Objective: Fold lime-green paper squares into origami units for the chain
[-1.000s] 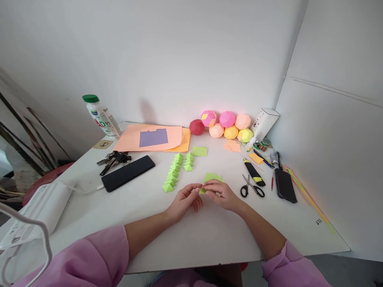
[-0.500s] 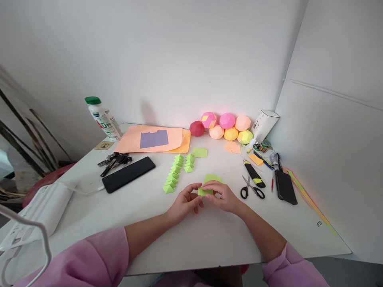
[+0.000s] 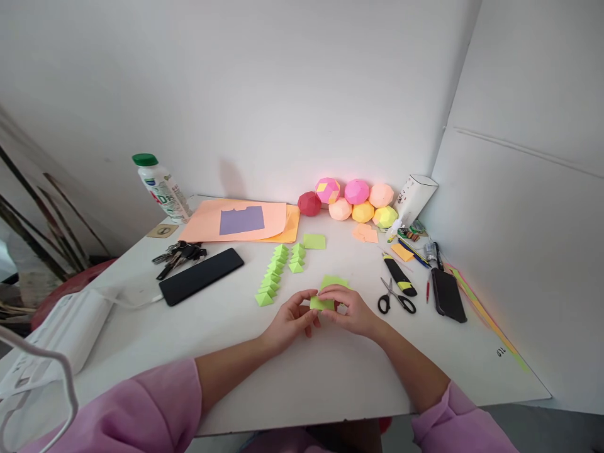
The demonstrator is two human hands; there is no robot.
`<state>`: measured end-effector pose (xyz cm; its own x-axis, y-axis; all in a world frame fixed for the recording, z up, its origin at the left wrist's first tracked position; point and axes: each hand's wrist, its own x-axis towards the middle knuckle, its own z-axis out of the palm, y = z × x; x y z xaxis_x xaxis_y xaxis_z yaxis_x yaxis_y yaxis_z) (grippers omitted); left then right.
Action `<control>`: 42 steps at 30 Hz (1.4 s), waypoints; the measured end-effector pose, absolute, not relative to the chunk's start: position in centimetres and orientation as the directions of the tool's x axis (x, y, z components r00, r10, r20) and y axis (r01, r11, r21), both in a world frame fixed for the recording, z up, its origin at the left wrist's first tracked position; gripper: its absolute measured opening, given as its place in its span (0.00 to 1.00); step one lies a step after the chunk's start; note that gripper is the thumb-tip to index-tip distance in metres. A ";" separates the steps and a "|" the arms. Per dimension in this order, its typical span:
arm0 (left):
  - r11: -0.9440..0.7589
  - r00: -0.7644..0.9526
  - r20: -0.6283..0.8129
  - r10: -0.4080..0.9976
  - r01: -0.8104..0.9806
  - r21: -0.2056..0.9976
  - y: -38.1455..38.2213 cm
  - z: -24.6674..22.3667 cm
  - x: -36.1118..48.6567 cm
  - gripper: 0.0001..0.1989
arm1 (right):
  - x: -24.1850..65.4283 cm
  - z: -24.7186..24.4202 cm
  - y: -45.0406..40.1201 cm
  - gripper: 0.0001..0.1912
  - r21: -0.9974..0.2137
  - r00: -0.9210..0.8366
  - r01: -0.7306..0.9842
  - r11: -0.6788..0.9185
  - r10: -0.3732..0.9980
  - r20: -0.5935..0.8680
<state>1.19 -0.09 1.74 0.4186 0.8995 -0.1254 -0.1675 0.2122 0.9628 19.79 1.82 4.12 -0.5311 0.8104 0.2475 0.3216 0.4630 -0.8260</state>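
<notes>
A small green paper piece point(image 3: 321, 304) is held between my two hands above the white table. My left hand point(image 3: 293, 318) grips its left edge with thumb and fingers. From the right, my right hand point(image 3: 350, 308) pinches the same piece, its fingers bent over the top. Just behind my right hand lies more green paper point(image 3: 336, 280), partly covered by the fingers. To the left, folded green paper pyramids stand in a longer row point(image 3: 272, 277) and a shorter row point(image 3: 297, 258). A flat green sheet point(image 3: 314, 241) rests beyond them.
Scissors point(image 3: 395, 297), a utility knife point(image 3: 400, 275) and a black phone point(image 3: 448, 296) lie right. Several paper balls point(image 3: 357, 192) are stacked by the wall. On the left are a black power bank point(image 3: 202, 277), keys point(image 3: 180, 255), a bottle point(image 3: 163, 192) and peach paper sheets point(image 3: 202, 223).
The view has shifted very slightly. Both hands keep nearly the same pose, and the green paper piece between them has turned a little.
</notes>
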 end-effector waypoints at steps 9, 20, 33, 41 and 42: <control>0.190 0.441 -0.106 0.891 -0.150 0.970 -0.1 1.6 1.1 0.25 | 19.7 3.9 1.9 0.12 -0.828 -0.510 0.331 0.453 0.824 0.247; 0.261 0.451 -0.156 0.879 -0.181 0.948 0.0 2.0 1.6 0.21 | 19.7 2.7 1.7 0.14 -0.824 -0.388 0.391 0.410 0.885 0.257; 0.317 0.442 -0.186 0.877 -0.243 0.917 0.4 1.6 1.3 0.17 | 19.6 3.8 1.8 0.10 -0.756 -0.556 0.238 0.609 0.724 0.408; 0.321 0.443 -0.185 0.877 -0.252 0.913 0.4 1.3 1.3 0.16 | 19.5 3.5 1.9 0.09 -0.758 -0.559 0.240 0.606 0.725 0.403; 0.316 0.439 -0.185 0.879 -0.245 0.917 0.4 1.4 1.3 0.17 | 19.5 3.5 1.8 0.08 -0.771 -0.546 0.249 0.587 0.742 0.388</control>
